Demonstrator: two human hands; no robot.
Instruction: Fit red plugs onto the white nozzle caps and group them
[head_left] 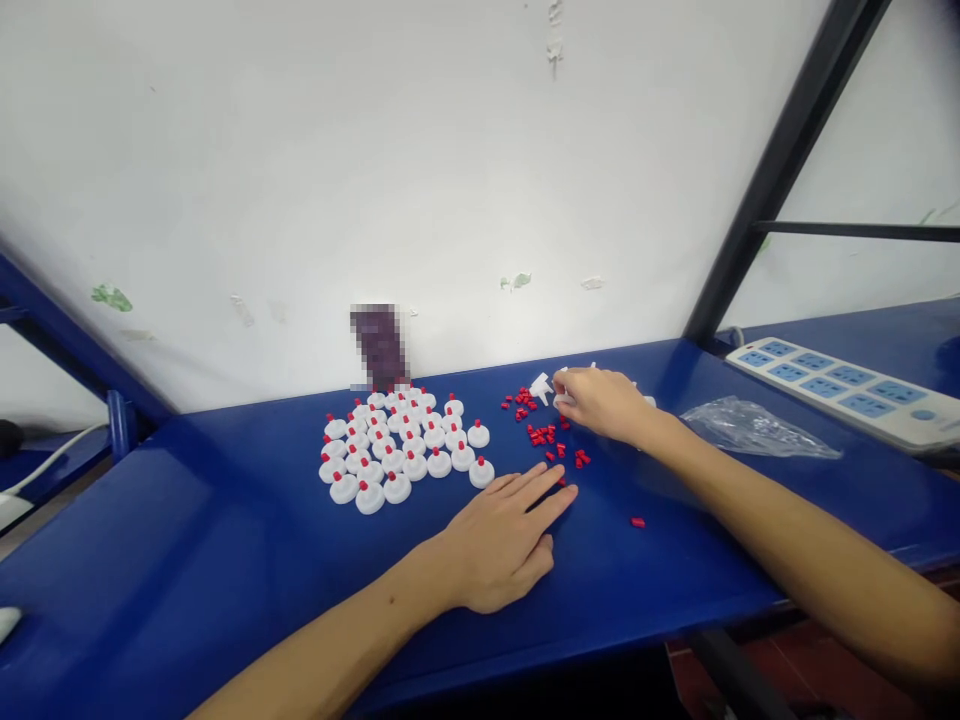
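My left hand [506, 540] lies palm down on the blue table with its fingers spread. A small red cap [561, 481] shows by its fingertips. Farther back, my right hand [604, 402] reaches into a group of white plastic pieces [541, 388], fingers bent together; whatever they pinch is mostly hidden. Between the hands lie several loose red caps [541, 435], and one red cap [637, 522] sits apart toward the front. Left of them stands a cluster of round white lids [391, 459], each topped with a red tip.
The blue table [247, 560] meets a white wall behind. A clear plastic bag [757, 428] lies right of my right hand, with a white power strip [847, 392] beyond it. A blurred dark object [380, 345] leans on the wall. A black frame post [780, 170] rises at the right.
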